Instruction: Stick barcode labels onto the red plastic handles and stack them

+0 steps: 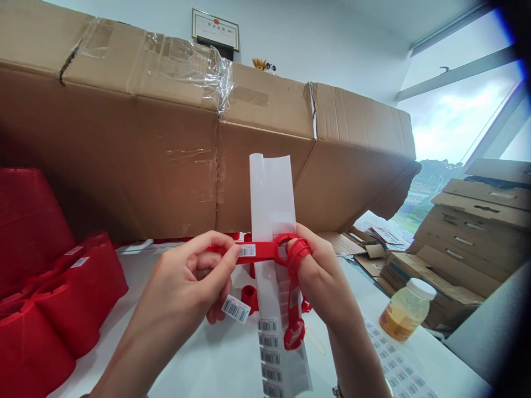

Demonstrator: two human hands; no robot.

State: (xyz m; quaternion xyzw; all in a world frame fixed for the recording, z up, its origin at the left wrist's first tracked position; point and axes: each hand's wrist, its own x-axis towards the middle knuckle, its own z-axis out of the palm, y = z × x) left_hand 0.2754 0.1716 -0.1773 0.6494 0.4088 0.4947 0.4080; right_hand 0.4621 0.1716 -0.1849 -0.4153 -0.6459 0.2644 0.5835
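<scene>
Our left hand (186,287) pinches the red plastic strap (261,251), fingers closed; our right hand (319,276) grips its loop. Barcode labels (269,356) lie beneath on the table (133,337).

Red plastic baskets (50,315) are stacked along the left edge of the white tabletop (108,337), and a large taped cardboard carton (166,166) is set along its far edge. A strip of barcode labels (269,359) is laid across the middle, while a capped bottle of yellow liquid (404,312) and a second barcode sheet (398,365) are placed toward the right edge.
</scene>
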